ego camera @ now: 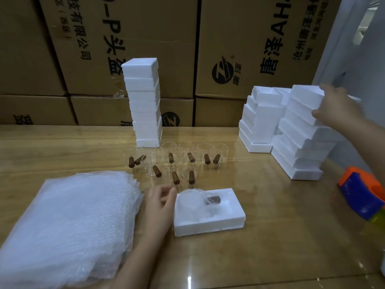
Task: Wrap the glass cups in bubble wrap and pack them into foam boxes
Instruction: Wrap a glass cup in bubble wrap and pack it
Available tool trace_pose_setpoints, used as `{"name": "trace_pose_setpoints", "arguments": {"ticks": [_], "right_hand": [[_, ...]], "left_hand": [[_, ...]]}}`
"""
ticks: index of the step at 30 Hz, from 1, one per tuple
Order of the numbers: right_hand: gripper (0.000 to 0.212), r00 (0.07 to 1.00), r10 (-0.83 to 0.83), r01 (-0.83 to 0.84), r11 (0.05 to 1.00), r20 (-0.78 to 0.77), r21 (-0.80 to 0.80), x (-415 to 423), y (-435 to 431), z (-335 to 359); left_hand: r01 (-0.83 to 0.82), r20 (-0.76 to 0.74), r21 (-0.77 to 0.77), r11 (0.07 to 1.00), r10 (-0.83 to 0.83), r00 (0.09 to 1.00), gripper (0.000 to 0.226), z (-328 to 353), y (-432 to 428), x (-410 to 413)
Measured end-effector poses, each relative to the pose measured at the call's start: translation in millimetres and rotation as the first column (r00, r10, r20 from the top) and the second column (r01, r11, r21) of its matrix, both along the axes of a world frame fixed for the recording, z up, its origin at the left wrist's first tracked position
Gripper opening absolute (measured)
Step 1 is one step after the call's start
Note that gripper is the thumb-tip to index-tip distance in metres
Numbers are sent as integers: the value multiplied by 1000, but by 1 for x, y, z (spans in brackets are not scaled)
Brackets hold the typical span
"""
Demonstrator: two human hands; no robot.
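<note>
An open white foam box (210, 223) lies on the wooden table in front of me. Inside it sits a glass cup wrapped in bubble wrap (198, 202), its brown handle showing through. My left hand (159, 202) rests beside the box's left edge, fingers loosely curled and holding nothing. My right hand (335, 106) grips the top foam piece (306, 95) of the right-hand foam stack. Several bare glass cups with brown wooden handles (175, 161) stand behind the box. A pile of bubble wrap sheets (68, 222) lies at the left.
A tall tower of foam boxes (144, 101) stands behind the cups. Two more foam stacks (260, 122) rise at the right. An orange and blue tape dispenser (362, 192) sits at the right edge. Cardboard cartons (239, 38) wall off the back.
</note>
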State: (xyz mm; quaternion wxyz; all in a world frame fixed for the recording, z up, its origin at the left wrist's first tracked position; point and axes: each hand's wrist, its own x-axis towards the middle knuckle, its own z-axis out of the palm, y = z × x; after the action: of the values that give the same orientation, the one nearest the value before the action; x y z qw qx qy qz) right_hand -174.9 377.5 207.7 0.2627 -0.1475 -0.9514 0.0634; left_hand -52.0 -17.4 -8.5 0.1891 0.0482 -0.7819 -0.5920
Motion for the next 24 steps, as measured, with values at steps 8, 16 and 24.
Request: {"name": "trace_pose_setpoints", "arguments": {"ticks": [8, 16, 24], "right_hand": [[63, 969, 199, -194, 980, -144, 47, 19, -20, 1], [49, 759, 429, -600, 754, -490, -269, 62, -83, -25], [72, 672, 709, -431, 143, -211, -891, 64, -105, -106]], "left_hand": [[-4, 30, 82, 997, 1, 1000, 14, -14, -1, 4], [26, 32, 125, 992, -30, 999, 8, -15, -3, 5], [17, -43, 174, 985, -10, 999, 15, -13, -4, 6]]}}
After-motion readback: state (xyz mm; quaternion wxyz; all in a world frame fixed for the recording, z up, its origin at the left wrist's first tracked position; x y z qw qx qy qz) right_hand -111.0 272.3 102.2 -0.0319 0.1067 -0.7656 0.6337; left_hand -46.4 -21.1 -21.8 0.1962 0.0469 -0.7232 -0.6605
